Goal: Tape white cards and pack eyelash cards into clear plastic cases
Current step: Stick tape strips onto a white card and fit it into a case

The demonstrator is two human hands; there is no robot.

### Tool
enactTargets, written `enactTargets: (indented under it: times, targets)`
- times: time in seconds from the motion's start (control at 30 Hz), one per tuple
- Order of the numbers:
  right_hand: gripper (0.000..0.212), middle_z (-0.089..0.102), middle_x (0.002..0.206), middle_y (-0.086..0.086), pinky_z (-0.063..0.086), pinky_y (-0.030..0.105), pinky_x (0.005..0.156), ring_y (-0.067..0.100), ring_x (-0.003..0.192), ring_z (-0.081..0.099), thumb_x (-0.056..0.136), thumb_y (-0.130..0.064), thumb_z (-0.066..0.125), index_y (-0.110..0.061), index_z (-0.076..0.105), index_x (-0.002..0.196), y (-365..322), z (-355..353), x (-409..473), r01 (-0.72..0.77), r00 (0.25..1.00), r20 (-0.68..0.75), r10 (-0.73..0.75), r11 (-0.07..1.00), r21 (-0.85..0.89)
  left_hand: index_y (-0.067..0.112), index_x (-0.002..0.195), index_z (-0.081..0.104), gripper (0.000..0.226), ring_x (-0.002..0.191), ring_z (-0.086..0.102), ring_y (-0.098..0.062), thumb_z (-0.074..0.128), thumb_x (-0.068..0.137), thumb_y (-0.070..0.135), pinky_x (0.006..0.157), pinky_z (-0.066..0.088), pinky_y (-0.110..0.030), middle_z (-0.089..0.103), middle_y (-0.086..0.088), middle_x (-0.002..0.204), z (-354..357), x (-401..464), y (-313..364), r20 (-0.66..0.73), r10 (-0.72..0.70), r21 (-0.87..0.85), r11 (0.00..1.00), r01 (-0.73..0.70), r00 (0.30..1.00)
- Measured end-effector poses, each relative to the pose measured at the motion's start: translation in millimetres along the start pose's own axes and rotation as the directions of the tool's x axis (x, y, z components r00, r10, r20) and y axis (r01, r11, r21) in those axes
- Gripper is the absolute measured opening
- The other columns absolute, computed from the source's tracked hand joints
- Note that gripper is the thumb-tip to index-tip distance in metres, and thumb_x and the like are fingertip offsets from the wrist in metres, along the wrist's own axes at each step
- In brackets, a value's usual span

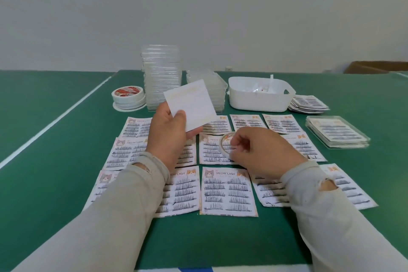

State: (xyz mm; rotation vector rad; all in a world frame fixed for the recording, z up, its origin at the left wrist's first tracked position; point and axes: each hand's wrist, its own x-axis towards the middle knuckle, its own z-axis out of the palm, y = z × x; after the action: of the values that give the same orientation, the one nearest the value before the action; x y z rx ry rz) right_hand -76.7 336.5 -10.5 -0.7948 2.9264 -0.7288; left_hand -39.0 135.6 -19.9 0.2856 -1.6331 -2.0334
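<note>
left hand [171, 127] pinches white card [191, 107] by its lower-left corner, tilted, raised over eyelash cards [228, 192] | right hand [257, 150] curls round tape roll [226, 142], just right of and below the card, nearer it | clear cases [161, 75] behind the card, open room between

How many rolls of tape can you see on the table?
2 places at least: one tape roll in the right hand, over the eyelash cards, and a stack of rolls far left beside the clear cases. The count within the stack is unclear.
</note>
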Motion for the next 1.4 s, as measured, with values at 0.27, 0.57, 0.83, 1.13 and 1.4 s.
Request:
enactTargets:
  times: [0.27,0.57,0.83,1.13,1.4]
  targets:
    - [0.013,0.066,0.08,-0.013,0.05,0.03,0.069,0.009,0.079,0.06,0.091,-0.039,0.065,-0.032,0.066,0.079,-9,-4,-4,0.036,0.998,-0.044,-0.041,0.994,-0.103,0.024,0.132,0.052,0.034,0.11,0.065,-0.015,0.045,0.104,0.007,0.07,0.062,-0.029,0.064,0.008,0.127,0,-4,5,-0.017,-0.004,-0.005,1.0,0.004,1.0]
    - [0.024,0.053,0.057,-0.015,0.043,0.03,0.055,0.009,0.05,0.047,0.094,-0.024,0.05,-0.024,0.074,0.089,-24,-45,19,0.183,0.967,-0.254,-0.024,0.761,0.623,0.048,0.151,0.026,0.069,0.107,0.068,-0.014,0.048,0.102,0.005,0.079,0.061,-0.024,0.061,0.007,0.132,0,-6,0,0.058,0.028,0.178,0.983,-0.038,0.998]
    - [0.018,0.041,0.062,0.004,0.027,0.022,0.037,0.014,0.045,0.029,0.1,-0.004,0.043,-0.008,0.06,0.103,-8,-11,21,-0.157,0.985,0.169,-0.021,0.268,0.95,0.027,0.095,0.073,0.041,0.048,0.049,0.003,0.047,0.093,-0.006,0.049,0.04,-0.011,0.069,0.016,0.077,11,-15,-6,0.155,0.064,0.359,0.926,-0.116,0.986]
    - [0.019,0.046,0.061,-0.001,0.031,0.023,0.039,0.012,0.046,0.032,0.1,-0.005,0.042,-0.011,0.059,0.101,9,-23,24,0.045,0.995,-0.061,0.084,0.183,0.982,0.03,0.115,0.07,0.037,0.056,0.055,0.009,0.051,0.098,0.002,0.054,0.04,-0.005,0.068,0.012,0.102,9,-16,-2,0.11,0.137,0.368,0.914,-0.168,0.985]
    - [0.018,0.04,0.063,0.001,0.039,0.022,0.042,0.007,0.038,0.027,0.098,-0.008,0.043,-0.01,0.061,0.097,18,-40,16,-0.146,0.984,0.143,-0.106,-0.017,0.989,0.035,0.112,0.069,0.037,0.071,0.066,0.003,0.053,0.1,0.004,0.061,0.053,-0.012,0.069,0.022,0.106,12,-19,2,0.09,0.118,0.25,0.959,-0.137,0.989]
